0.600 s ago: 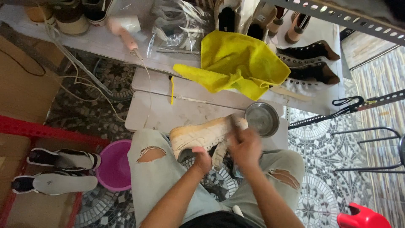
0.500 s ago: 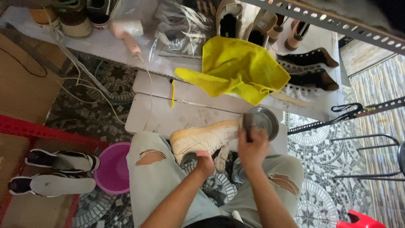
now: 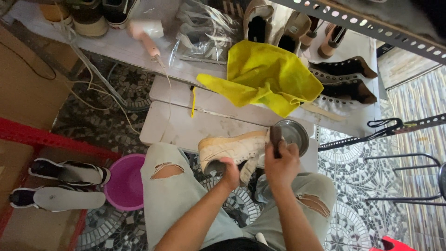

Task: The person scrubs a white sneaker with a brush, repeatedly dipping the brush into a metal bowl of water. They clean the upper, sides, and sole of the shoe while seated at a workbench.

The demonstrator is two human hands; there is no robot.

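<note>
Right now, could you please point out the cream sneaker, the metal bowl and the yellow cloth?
cream sneaker (image 3: 232,145), head view, on its side panel.
metal bowl (image 3: 295,132), head view, on its inside.
yellow cloth (image 3: 269,76), head view, on its middle folds.

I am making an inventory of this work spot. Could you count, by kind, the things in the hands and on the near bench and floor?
Cream sneaker, held by left hand: 1
Dark brush, in right hand: 1
Metal bowl: 1
Yellow cloth: 1
Purple basin: 1
Total: 5
</note>
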